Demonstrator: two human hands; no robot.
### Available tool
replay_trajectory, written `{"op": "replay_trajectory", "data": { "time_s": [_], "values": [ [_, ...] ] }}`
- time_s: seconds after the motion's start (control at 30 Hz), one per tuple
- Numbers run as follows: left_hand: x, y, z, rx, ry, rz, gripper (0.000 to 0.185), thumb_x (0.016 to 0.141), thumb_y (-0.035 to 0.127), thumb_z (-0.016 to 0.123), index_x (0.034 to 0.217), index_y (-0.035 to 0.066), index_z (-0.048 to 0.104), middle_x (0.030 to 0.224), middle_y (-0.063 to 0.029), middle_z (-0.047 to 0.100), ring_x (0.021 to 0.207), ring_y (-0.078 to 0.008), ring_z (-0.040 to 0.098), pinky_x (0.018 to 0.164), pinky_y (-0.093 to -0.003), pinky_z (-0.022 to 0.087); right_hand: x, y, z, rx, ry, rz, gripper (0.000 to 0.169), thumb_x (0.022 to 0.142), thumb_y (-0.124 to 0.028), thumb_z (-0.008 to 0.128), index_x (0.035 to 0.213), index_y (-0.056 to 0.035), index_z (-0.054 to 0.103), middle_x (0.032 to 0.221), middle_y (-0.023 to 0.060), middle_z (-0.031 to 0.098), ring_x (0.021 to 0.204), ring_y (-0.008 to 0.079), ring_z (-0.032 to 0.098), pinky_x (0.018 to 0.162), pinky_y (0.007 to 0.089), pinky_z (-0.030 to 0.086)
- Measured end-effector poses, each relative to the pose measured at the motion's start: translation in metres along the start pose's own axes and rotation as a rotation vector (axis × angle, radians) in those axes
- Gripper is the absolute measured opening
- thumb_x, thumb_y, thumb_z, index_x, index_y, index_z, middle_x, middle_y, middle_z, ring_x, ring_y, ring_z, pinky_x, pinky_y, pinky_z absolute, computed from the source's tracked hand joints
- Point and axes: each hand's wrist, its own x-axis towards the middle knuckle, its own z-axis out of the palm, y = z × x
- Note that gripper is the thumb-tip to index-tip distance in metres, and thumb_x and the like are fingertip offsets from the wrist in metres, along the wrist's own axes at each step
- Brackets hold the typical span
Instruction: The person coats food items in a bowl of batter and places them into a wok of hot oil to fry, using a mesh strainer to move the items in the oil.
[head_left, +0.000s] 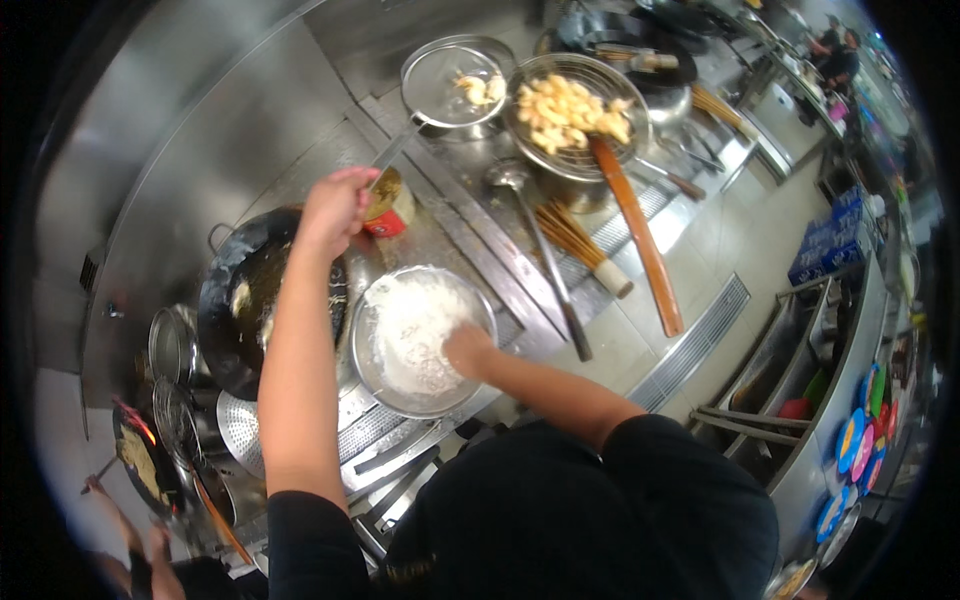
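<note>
My left hand (335, 210) grips the handle of a fine-mesh strainer (442, 86), whose basket rests at a metal pot's mouth and holds a few pale battered pieces (481, 88). Inside a steel bowl (361, 375) of white flour or batter (412, 322) is my right hand (469, 351); its fingers are partly buried, so what they hold is hidden. Left of the bowl, a black wok (225, 292) contains dark oil with pale pieces in it, partly covered by my left forearm. Beyond my left hand stands an open can (390, 206) with a red label.
A wire skimmer (637, 120) heaped with fried pieces (570, 112) sits over a pot, its wooden handle (641, 232) reaching toward me. Nearby lie a ladle (544, 255) and a bamboo brush (581, 247). At lower left, a co-worker's hand (94, 486) tends another wok (146, 457) near flames.
</note>
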Motion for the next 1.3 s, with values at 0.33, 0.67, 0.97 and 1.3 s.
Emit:
{"op": "replay_trajectory", "data": {
  "time_s": [0.33,0.67,0.97,1.3],
  "values": [
    [0.047,-0.013,0.153,0.572,0.101,0.622,0.029,0.097,0.022,0.056,0.110,0.000,0.069,0.100,-0.0164,0.072,0.091,-0.0275,0.068,0.083,-0.0340,0.050,-0.009,0.003,-0.012,0.090,0.115,-0.020,0.024,0.083,-0.011,0.056,0.095,-0.0030,0.075,0.109,0.0180,0.069,0.107,0.0339,0.062,0.090,0.0445,0.050],
    [0.011,-0.034,0.023,0.710,0.487,0.725,0.030,0.097,0.020,0.050,0.111,0.001,0.068,0.100,-0.0230,0.070,0.093,-0.0386,0.068,0.083,-0.0429,0.053,0.016,0.010,0.008,-0.092,0.082,-0.104,0.020,0.085,-0.014,0.058,0.092,-0.0051,0.075,0.094,0.0138,0.073,0.090,0.0292,0.071,0.075,0.0424,0.057],
    [-0.044,-0.113,-0.055,1.048,0.515,0.218,0.035,0.093,0.010,0.042,0.123,0.003,0.057,0.100,-0.0304,0.065,0.094,-0.0449,0.067,0.084,-0.0514,0.054,0.015,0.007,-0.004,-0.202,-0.052,-0.218,0.017,0.082,-0.011,0.062,0.094,-0.0093,0.074,0.096,0.0154,0.073,0.095,0.0294,0.072,0.079,0.0412,0.058],
    [-0.198,-0.155,-0.315,1.080,1.098,-0.026,0.026,0.090,0.017,0.052,0.108,0.009,0.069,0.096,-0.0261,0.069,0.093,-0.0425,0.067,0.084,-0.0500,0.054,0.010,-0.003,-0.020,-0.196,-0.170,-0.288,0.025,0.080,-0.009,0.061,0.103,-0.0058,0.071,0.107,0.0188,0.069,0.103,0.0351,0.066,0.089,0.0442,0.054]
  ]
}}
